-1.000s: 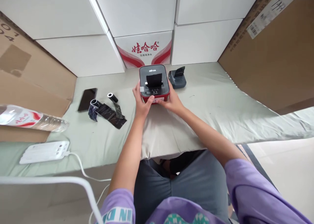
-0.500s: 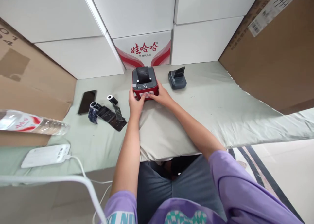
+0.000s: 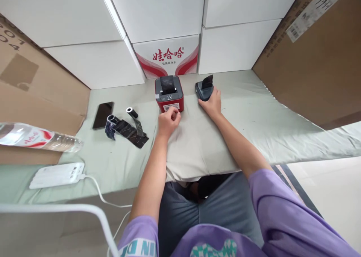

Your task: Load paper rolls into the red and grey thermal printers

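At the far left a water bottle (image 3: pixel 36 138) lies on a cardboard box (image 3: pixel 34 95), and a white power strip (image 3: pixel 58 175) is seen near the table's front edge. Further in, a phone (image 3: pixel 103 109) lies flat, with a strip of black ribbon (image 3: pixel 126 127) and its two small rolls just beside it.

The red printer (image 3: pixel 169 93) is now set down against the white cartons (image 3: pixel 169 56), upright, with its dark top facing up. Half a second ago it was clasped from both sides; now it is let go by both hands. The left hand (image 3: pixel 168 121) is drawn back to the cloth (image 3: pixel 197 144) just in front of the printer, its fingers curled loosely inward with nothing seen between them; whether the knuckles touch the printer's front cannot be told.

The right hand (image 3: pixel 211 103) is moved across to the small grey printer (image 3: pixel 203 91), which stands to the right of the red one, well apart from it. The fingers are laid against its near right side, partly spread; a full grip is not yet closed round it. The work with the red printer is thus judged done, and attention is passed to the grey one.

At the far right a large brown carton (image 3: pixel 310 61) leans over the table.
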`<state>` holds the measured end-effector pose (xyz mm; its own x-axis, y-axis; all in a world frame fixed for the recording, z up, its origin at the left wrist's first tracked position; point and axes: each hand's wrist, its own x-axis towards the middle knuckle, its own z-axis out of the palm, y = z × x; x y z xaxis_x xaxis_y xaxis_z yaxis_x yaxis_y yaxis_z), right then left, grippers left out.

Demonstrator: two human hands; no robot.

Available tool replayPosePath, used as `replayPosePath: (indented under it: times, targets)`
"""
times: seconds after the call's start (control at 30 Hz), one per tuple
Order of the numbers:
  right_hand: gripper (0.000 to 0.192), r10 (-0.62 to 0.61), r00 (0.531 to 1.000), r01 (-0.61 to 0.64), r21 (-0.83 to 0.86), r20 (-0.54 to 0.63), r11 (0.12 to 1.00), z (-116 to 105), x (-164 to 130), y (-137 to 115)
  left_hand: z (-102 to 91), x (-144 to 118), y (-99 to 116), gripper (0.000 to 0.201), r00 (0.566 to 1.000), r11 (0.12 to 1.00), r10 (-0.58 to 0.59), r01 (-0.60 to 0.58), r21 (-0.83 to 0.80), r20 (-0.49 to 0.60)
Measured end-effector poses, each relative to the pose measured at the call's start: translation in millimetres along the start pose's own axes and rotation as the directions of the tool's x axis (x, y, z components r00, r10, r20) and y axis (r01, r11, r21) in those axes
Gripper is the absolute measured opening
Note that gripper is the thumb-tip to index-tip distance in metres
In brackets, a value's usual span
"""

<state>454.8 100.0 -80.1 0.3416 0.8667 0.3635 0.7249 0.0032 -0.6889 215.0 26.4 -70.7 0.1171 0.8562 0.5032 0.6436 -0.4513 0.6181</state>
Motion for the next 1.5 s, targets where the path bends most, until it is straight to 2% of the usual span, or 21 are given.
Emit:
replayPosePath:
  times: [0.1, 0.23, 0.33, 0.43, 0.6, 0.7, 0.83, 0.93, 1.1, 1.27, 1.5]
  targets:
    - [0.094, -0.099, 0.994, 0.096, 0.065, 0.04, 0.993, -32, -32, -2, -0.2, 1, 6, 0.017, 0.997, 1.0, -0.01, 0.007, 0.027, 0.083]
    - [0.094, -0.171, 0.981, 0.164, 0.083, 0.089, 0.983, -68, -98, -11, 3.6, 2, 12, 0.022, 0.994, 0.999, -0.033, 0.033, -0.001, 0.103]
    - [0.095, -0.169, 0.977, 0.159, 0.089, 0.129, 0.983, -75, -142, -19, 6.1, 2, 14, 0.031, 0.988, 0.999, -0.039, 0.044, -0.028, 0.149]
    - [0.098, -0.221, 0.957, 0.208, 0.09, 0.188, 0.974, -70, -165, -24, 5.1, 1, 14, 0.037, 0.975, 0.997, -0.05, 0.06, -0.042, 0.217]
    - [0.108, -0.301, 0.925, 0.284, 0.103, 0.231, 0.953, -63, -169, -22, 1.8, -3, 15, 0.03, 0.96, 0.995, -0.056, 0.076, -0.063, 0.274]
    - [0.113, -0.313, 0.919, 0.296, 0.105, 0.241, 0.949, -60, -167, -19, -0.3, -3, 12, 0.02, 0.941, 0.983, -0.06, 0.114, -0.147, 0.333]
    - [0.121, -0.324, 0.912, 0.303, 0.119, 0.25, 0.946, -58, -165, -16, -5.2, -4, 2, 0.018, 0.879, 0.93, -0.051, 0.215, -0.299, 0.474]
    - [0.129, -0.316, 0.915, 0.287, 0.145, 0.252, 0.947, -57, -162, -15, -8.6, -5, -3, 0.017, 0.844, 0.936, -0.058, 0.231, -0.264, 0.534]
    - [0.139, -0.293, 0.91, 0.255, 0.163, 0.292, 0.953, -56, -159, -15, -10.5, -7, 2, 0.013, 0.826, 0.957, -0.142, 0.256, -0.139, 0.545]
    - [0.144, -0.257, 0.914, 0.191, 0.226, 0.314, 0.955, -54, -159, -12, -2.9, -7, 9, 0.011, 0.821, 0.946, -0.262, 0.322, -0.034, 0.508]
    - [0.147, -0.258, 0.89, 0.128, 0.337, 0.376, 0.933, -54, -159, -9, 3.1, -5, 2, 0.015, 0.817, 0.946, -0.251, 0.322, -0.049, 0.52]
